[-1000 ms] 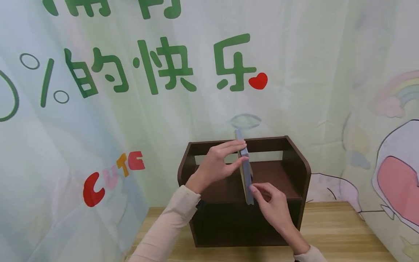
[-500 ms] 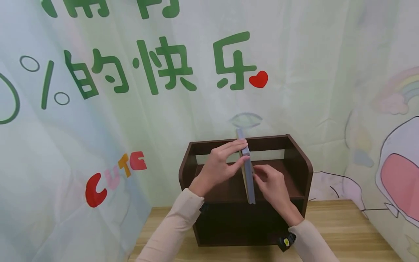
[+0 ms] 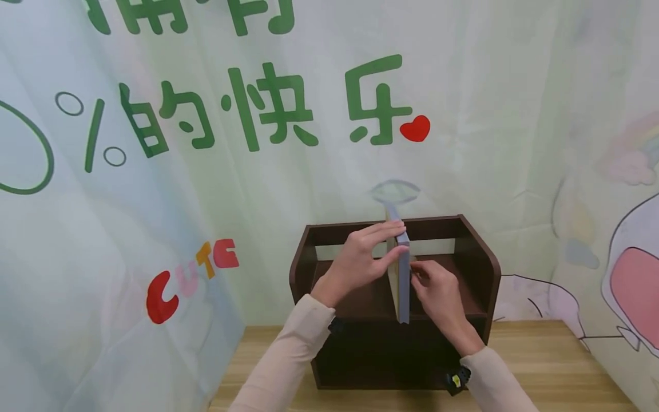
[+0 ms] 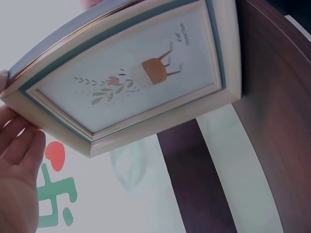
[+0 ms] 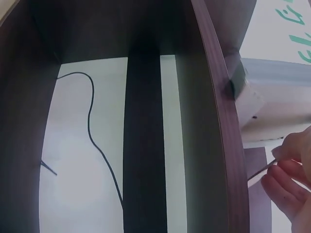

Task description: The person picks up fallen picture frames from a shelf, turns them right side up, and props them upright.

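Observation:
A picture frame (image 3: 404,286) stands edge-on on the upper shelf of a dark brown desktop rack (image 3: 355,309). In the left wrist view the picture frame (image 4: 121,87) shows a cream border and a print of a plant in a pot with legs. My left hand (image 3: 355,260) grips its top near corner, thumb on the near edge and fingers over the top. On the other side, my right hand (image 3: 440,289) is close behind the frame. The right wrist view has the right hand (image 5: 294,170) pinching a thin flat strip (image 5: 262,172) at the frame's back, probably its support leg.
The rack's right side panel (image 3: 479,263) rises beside the right hand. Its lower compartment is dark, and a thin black cable (image 5: 92,126) shows behind it. Underneath is a wood-grain tabletop (image 3: 546,355); a printed curtain (image 3: 489,143) hangs around the back and sides.
My right hand has moved from the frame's lower near edge up and farther back behind it. The frame now looks more upright and square to the view. My left hand has kept its grip.

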The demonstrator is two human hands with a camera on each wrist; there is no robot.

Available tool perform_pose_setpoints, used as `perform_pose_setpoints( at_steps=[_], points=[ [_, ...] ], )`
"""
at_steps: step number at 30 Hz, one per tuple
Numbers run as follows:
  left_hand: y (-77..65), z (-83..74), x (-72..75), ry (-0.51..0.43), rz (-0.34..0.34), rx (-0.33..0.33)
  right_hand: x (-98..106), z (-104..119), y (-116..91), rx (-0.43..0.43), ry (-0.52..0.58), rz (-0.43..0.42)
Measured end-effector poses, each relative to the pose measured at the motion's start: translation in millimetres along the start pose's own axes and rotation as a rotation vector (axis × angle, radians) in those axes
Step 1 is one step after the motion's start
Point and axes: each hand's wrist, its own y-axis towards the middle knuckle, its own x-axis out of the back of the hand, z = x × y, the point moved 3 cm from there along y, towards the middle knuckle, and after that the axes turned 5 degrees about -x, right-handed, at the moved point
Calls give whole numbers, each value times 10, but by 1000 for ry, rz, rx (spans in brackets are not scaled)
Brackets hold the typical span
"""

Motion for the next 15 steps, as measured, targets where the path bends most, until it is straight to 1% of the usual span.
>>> perform_pose_setpoints(
  at_steps=[5,9,12,15],
  points=[
    [118,-58,-136,22,29,-10,124,-60,-30,2,-37,-22],
    [193,-114,-258,24,71,-11,197,-90,-69,4,-74,-38],
    [242,-140,-350,29,97,-19,253,-122,-96,7,-102,-68],
    [281,-150,-420,34,103,-27,297,-165,-105,18,-132,-99]
  ],
)
